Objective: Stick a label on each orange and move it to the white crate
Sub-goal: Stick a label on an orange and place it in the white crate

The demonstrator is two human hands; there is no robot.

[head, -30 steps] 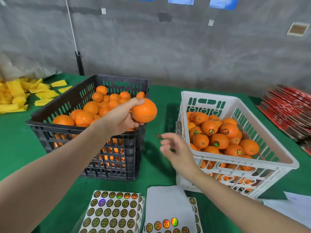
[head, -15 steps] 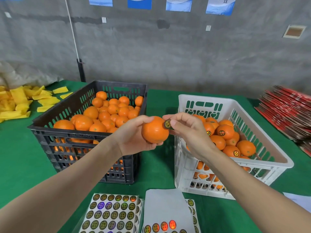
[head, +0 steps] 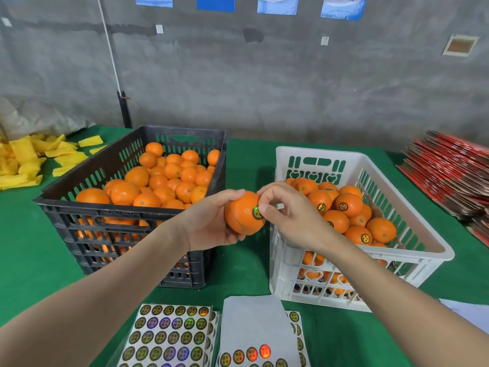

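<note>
Change: the label, held off the upper edge of the orange half a second ago, now lies flat on the peel, and the right thumb has come down beside it.
Sticker sheets: nearest of all, below the left fingers, flat on the green desk, with rows of round shiny labels.
Backing sheet: below the right fingers, mostly bare white, with a few labels along its near edge.
Left hand: fingers wrapped round the orange from the left, grasping it in the air between the two crates.
Right hand: fingers curled, with the thumb tip pressing the label's right edge and the index tip touching the orange just above it.
Black crate: left of and behind the left fingers, heaped with unlabelled oranges.
White crate: under and beyond the right fingers, holding labelled oranges.
Yellow foam sleeves: far left of the left fingers, piled loose on the desk.
Red cartons: far right of the right fingers, stacked flat.
</note>
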